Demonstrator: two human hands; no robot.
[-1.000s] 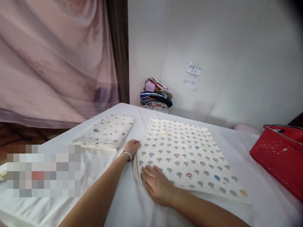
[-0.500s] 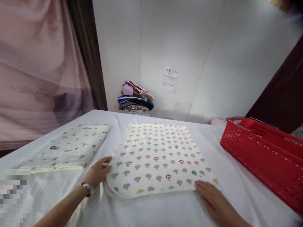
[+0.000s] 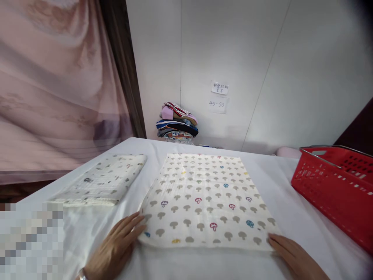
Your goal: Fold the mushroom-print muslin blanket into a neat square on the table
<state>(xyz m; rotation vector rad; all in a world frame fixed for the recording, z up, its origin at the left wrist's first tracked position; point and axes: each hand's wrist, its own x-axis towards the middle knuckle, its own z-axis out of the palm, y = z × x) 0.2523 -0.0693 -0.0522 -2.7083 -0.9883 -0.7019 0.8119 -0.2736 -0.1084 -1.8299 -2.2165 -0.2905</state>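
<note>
A cream-white fabric rectangle printed with rows of grey-beige mushrooms (image 3: 201,198) lies flat in the middle of the white-draped tabletop (image 3: 204,266), its near edge toward the person. Among the grey-beige mushrooms are scattered ones in magenta, purple, blue and yellow. The near left corner is rounded, and the near edge runs nearly straight across between the two hands.

The left hand (image 3: 118,243) is unclenched, its fingers extended and their tips at the left edge of the mushroom cloth, by the rounded corner; it is slightly blurred. A silvery metal band (image 3: 82,274) circles the left wrist. The right hand (image 3: 294,254) has its fingertips on the near right corner, fingers stretched out; its thumb is hidden, so whether it pinches the fabric cannot be told.

Left of the mushroom cloth, and apart from it, a folded white cloth with small, sparse grey and coloured motifs (image 3: 101,181) rests on the same tabletop. A red plastic basket with perforated sides and a metal handle (image 3: 326,194) stands at the right, well apart from the cloth.

Beyond the far edge, a stack of folded, multicoloured textiles (image 3: 177,124) sits before a pale panelled wall (image 3: 227,46). Two white handwritten paper notes (image 3: 218,104) are on that wall, the lower reading "45-50". A pink draped curtain (image 3: 52,85) hangs at the left.
</note>
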